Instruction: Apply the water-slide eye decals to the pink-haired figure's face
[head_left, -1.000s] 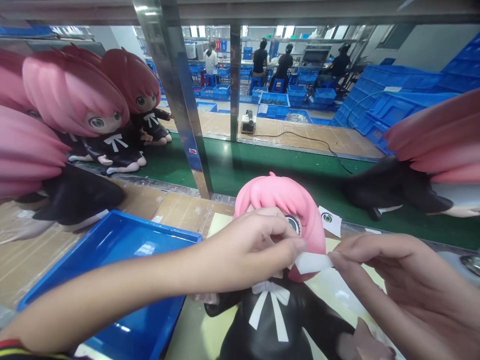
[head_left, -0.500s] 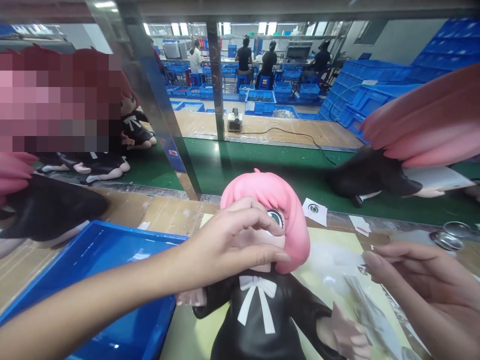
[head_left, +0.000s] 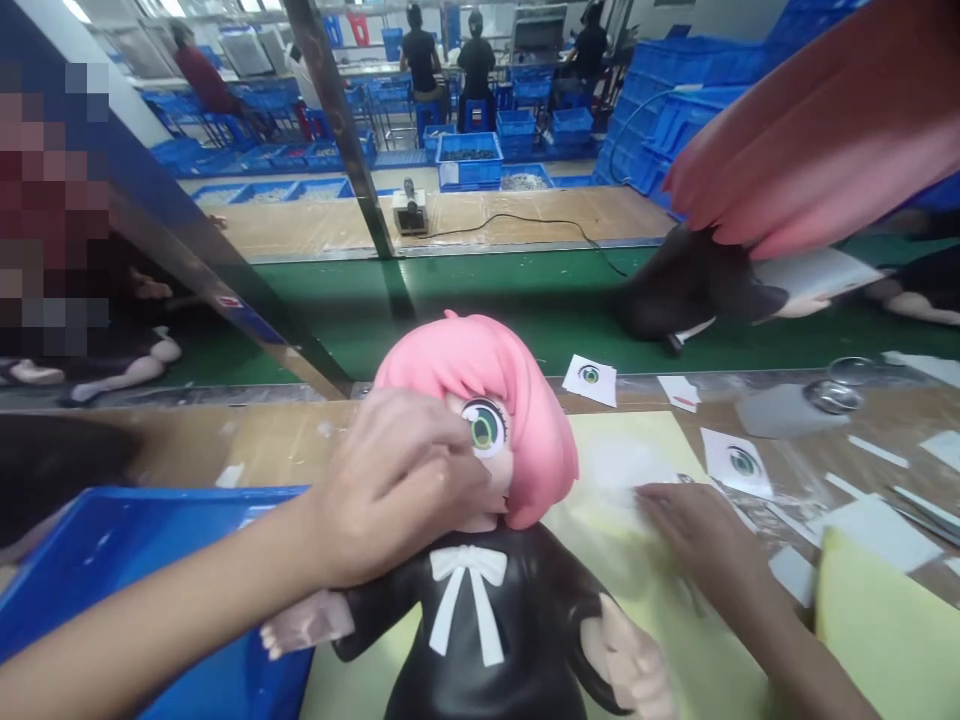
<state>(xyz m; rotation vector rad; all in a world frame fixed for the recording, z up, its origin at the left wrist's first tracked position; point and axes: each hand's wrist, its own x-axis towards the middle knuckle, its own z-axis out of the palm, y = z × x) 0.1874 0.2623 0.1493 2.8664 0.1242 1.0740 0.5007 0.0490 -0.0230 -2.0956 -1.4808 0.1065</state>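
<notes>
A pink-haired doll (head_left: 480,480) in a black dress with a white bow lies on a pale yellow mat (head_left: 645,620) in front of me. My left hand (head_left: 390,485) is curled against the doll's face, its fingers pressing beside the green eye. My right hand (head_left: 686,515) rests palm-down on the mat to the doll's right, on a thin white sheet; its fingers are blurred. Small eye stickers (head_left: 590,378) lie on white squares (head_left: 739,463) behind and beside that hand.
A blue tray (head_left: 112,560) sits at my left. A green conveyor belt (head_left: 480,300) runs behind the bench, carrying another doll (head_left: 697,280) at the right. A slanted metal post (head_left: 225,270) rises at the left. Paper scraps and a metal dish (head_left: 832,385) lie at the right. People work at far benches.
My right hand pulled a white strip away from the doll's face, moved right and lowered onto the mat. My left hand stayed on the face. The view shifted down and right.
</notes>
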